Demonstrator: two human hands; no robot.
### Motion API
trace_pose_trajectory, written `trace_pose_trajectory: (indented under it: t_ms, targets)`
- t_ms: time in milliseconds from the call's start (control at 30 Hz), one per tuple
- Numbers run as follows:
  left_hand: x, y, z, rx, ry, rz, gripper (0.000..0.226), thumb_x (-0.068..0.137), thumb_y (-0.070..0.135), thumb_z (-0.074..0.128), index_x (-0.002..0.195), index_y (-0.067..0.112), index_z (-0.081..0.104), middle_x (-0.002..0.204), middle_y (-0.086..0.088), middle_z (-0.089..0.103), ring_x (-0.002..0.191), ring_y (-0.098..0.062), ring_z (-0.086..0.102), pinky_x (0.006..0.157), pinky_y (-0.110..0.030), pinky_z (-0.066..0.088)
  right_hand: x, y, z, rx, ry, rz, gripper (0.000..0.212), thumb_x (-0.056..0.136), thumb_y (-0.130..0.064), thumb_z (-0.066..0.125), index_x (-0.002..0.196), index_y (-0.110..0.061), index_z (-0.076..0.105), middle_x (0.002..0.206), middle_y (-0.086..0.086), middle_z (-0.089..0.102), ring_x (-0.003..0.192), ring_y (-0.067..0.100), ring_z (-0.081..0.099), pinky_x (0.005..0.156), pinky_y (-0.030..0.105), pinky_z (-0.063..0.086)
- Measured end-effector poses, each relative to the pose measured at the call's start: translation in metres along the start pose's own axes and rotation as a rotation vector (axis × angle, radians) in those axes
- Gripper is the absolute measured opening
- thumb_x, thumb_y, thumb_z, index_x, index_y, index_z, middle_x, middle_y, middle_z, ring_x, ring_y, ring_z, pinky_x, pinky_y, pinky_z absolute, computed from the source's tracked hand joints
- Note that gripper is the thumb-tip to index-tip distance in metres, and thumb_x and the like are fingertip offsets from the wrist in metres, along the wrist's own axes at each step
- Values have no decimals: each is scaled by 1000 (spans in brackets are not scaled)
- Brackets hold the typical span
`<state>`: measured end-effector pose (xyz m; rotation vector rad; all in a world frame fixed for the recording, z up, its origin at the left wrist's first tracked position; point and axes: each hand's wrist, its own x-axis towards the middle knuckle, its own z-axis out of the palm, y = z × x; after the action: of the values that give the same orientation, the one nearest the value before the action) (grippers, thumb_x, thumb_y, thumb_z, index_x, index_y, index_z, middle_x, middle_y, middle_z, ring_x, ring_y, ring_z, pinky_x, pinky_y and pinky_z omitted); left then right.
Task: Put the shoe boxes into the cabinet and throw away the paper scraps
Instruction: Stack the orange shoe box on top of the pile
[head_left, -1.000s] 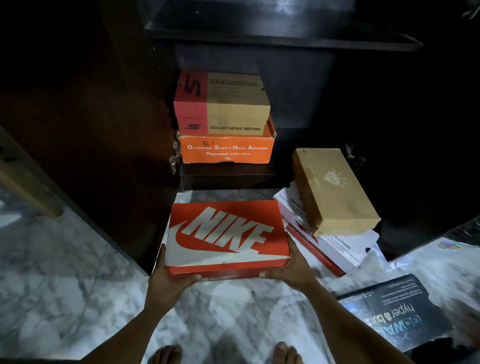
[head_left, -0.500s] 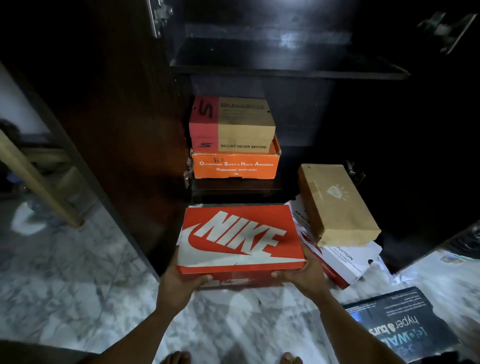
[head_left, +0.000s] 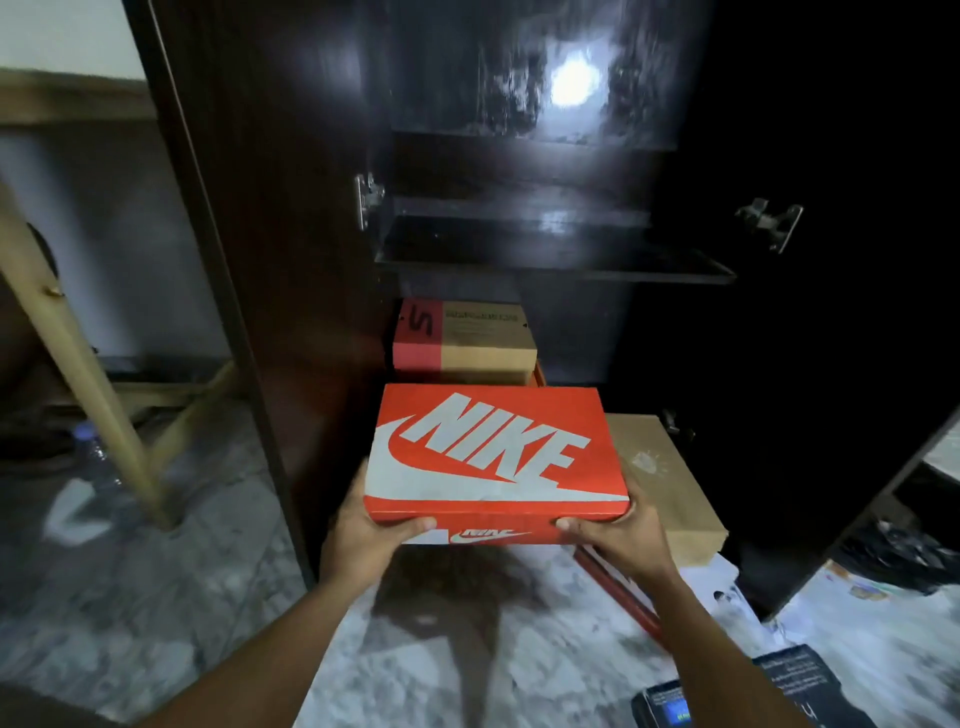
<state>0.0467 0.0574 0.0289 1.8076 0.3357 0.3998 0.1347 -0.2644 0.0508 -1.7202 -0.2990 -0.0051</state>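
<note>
Shoe box, orange with a white Nike logo (head_left: 493, 457): held level in the air just in front of the open cabinet (head_left: 311, 260), at the height of the lower compartment; not yet inside.

Far left: a slanted wooden frame (head_left: 88, 374); a plastic bottle (head_left: 91, 447) lies on the marble floor (head_left: 415, 675) beside it; neither concerns the task.

Left hand (head_left: 363, 530) grasps the box at its near-left corner, thumb across the near wall, fingers hidden along the side; right hand (head_left: 618, 545) grasps the near-right corner the same way.

Beyond the held box, at the left of the lower compartment: a red-and-tan box (head_left: 467, 343) on top of another orange box (head_left: 539, 376), of which only a sliver shows; above them a dark shelf (head_left: 550, 260) with glare on it.

Right of the held box: a tan box (head_left: 660, 493) lies on a white-and-red box (head_left: 623, 608) on the floor at the cabinet's foot; near right, a dark printed box (head_left: 779, 691), partly cut off.

Judgement: the step in hand is carrying the Nike box to its place; at least three boxes remain outside; paper scraps not identifiable with confidence, so that part looks untouched.

Next move calls for: a choice between the stack's top and the shelf; raising the box clear of that edge; keeping it level; sliding it far in before both hands let go. Whether the gap above the stack admits it, I cannot tell.
</note>
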Motion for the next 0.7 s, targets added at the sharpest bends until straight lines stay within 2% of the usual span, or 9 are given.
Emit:
trace_pose_trajectory:
  t_ms: [167, 300, 367, 433, 467, 533, 633, 700]
  targets:
    - [44, 47, -1, -20, 39, 51, 95, 46, 42, 98, 131, 41, 53, 113, 10, 70, 107, -14, 68, 87, -47, 59, 43, -43, -8, -17, 18, -74, 76, 58, 4, 93, 124, -16, 60, 108, -3, 77, 97, 13, 74, 81, 24, 61]
    - [81, 80, 2, 10, 85, 96, 97, 48, 31, 99, 133, 32, 53, 113, 9, 68, 103, -12, 66, 91, -44, 58, 80, -60, -7, 3, 42, -95, 78, 59, 2, 93, 122, -28, 58, 112, -2, 75, 101, 10, 73, 81, 19, 58]
    - [99, 94, 6, 13, 85, 104, 92, 53, 21, 98, 133, 26, 53, 110, 7, 67, 96, -7, 64, 88, -37, 58, 99, -64, -8, 20, 44, -99, 74, 62, 5, 89, 119, -30, 59, 112, -2, 74, 101, 9, 72, 79, 20, 59]
    - [120, 104, 12, 7, 84, 113, 90, 56, 16, 96, 134, 22, 52, 108, 5, 66, 90, 0, 61, 76, -21, 56, 121, -65, -10, 8, 39, -97, 74, 63, 3, 90, 119, -33, 59, 110, -6, 75, 100, 6, 72, 79, 22, 60]
    - [131, 108, 15, 7, 87, 120, 89, 56, 16, 96, 134, 21, 52, 109, 4, 66, 90, -2, 62, 72, -17, 53, 134, -66, -12, -8, 36, -97, 74, 63, 0, 91, 118, -37, 59, 108, -10, 75, 99, 4, 72, 77, 21, 60]
    - [154, 109, 20, 21, 109, 127, 89, 55, 19, 97, 133, 19, 54, 111, 2, 67, 96, -11, 64, 74, -19, 52, 160, -67, -15, -27, 20, -83, 74, 61, -6, 94, 116, -41, 60, 105, -15, 75, 96, 0, 72, 73, 18, 59]
    - [184, 109, 31, 17, 133, 104, 84, 57, 20, 96, 130, 20, 55, 112, 3, 66, 101, -14, 62, 76, -21, 50, 203, -65, -18, -58, -30, -48, 77, 58, -19, 97, 123, -40, 61, 113, -9, 75, 100, 8, 73, 83, 34, 62]
    - [203, 108, 37, 33, 134, 71, 82, 60, 20, 94, 132, 19, 53, 113, 1, 64, 103, -16, 61, 83, -30, 51, 229, -60, -16, -88, -42, -50, 79, 54, -28, 99, 122, -42, 60, 112, -10, 75, 100, 10, 73, 86, 39, 61]
